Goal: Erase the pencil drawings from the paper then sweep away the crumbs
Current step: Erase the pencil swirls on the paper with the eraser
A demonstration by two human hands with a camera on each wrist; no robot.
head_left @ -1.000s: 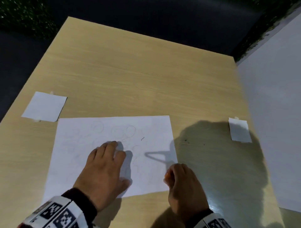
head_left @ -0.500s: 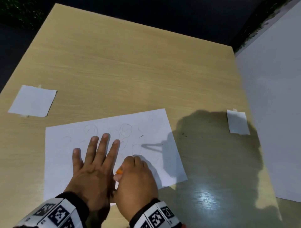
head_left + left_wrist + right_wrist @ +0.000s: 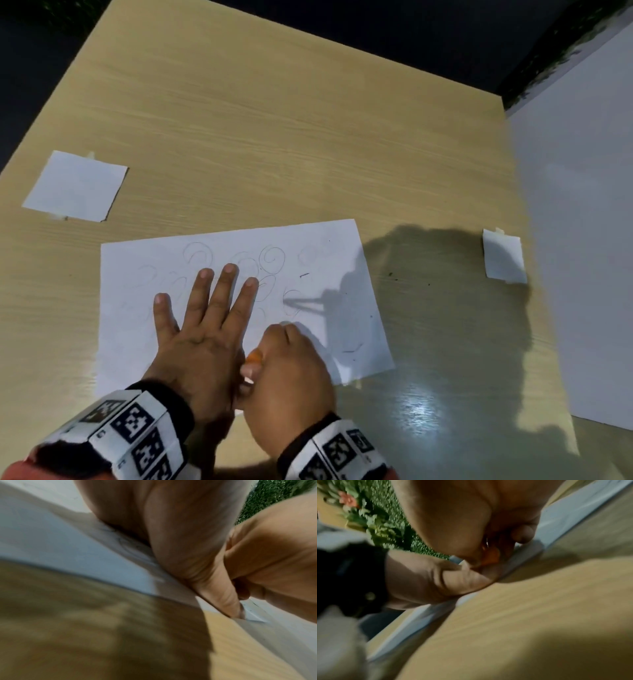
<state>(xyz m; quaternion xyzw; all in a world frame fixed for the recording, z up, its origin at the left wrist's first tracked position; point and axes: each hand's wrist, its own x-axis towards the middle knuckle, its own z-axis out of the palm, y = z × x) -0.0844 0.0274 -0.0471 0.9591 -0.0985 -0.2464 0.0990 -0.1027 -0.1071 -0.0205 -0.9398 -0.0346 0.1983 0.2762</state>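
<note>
A white sheet of paper [image 3: 329, 308] with faint pencil spirals [image 3: 272, 258] lies on the wooden table [image 3: 274, 137]. My left hand [image 3: 205, 308] lies flat on the sheet with its fingers spread and straight, pressing it down. Right beside it, my right hand [image 3: 284, 359] is curled round a small orange eraser [image 3: 254, 356], which sits low on the paper. The right wrist view shows the orange eraser [image 3: 491, 557] pinched between thumb and fingers against the sheet. A few dark crumbs [image 3: 305, 274] lie on the paper.
A small white paper square [image 3: 77, 186] is taped at the table's left. A smaller white slip [image 3: 503, 257] is taped at the right, next to a white wall panel [image 3: 582, 240]. Dark specks [image 3: 390, 274] lie on the table right of the sheet.
My right hand came in from the sheet's right edge to beside the left hand, and the eraser now shows. The left hand's fingers spread flat. The sheet has turned slightly.
</note>
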